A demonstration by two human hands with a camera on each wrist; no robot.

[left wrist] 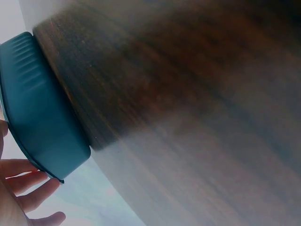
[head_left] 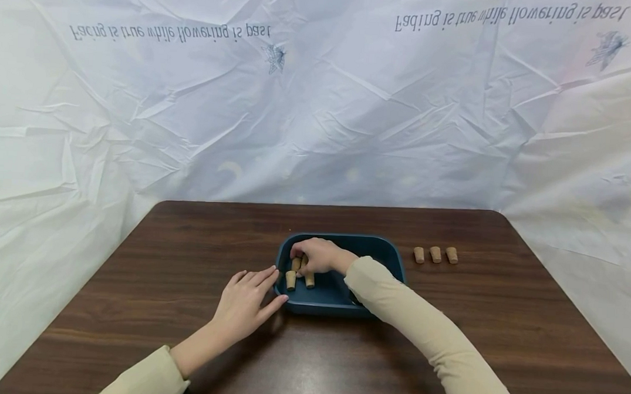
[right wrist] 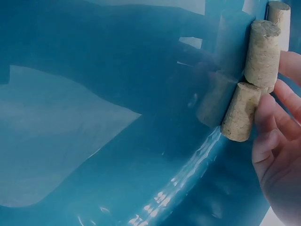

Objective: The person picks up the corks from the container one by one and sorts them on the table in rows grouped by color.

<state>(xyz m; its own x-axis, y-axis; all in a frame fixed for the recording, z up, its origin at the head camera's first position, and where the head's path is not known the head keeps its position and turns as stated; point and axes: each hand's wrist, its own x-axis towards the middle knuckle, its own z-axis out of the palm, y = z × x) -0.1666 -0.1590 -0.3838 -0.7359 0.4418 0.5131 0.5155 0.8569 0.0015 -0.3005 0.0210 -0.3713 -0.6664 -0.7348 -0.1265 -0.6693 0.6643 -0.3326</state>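
A dark blue plastic tray stands on the table, with several tapered cork stoppers inside near its left end. My right hand reaches into the tray, thumb and fingers pinching a cork stopper that they partly hide. Beside it are a front-left cork stopper and another stopper. In the right wrist view, a large cork stopper and a smaller-looking one appear close to the fingertips. My left hand touches the tray's left rim with its fingers extended.
Three cork stoppers, the middle one among them, form a row right of the tray. The dark wooden table extends around it. A pale wrinkled sheet hangs behind the table and along both sides.
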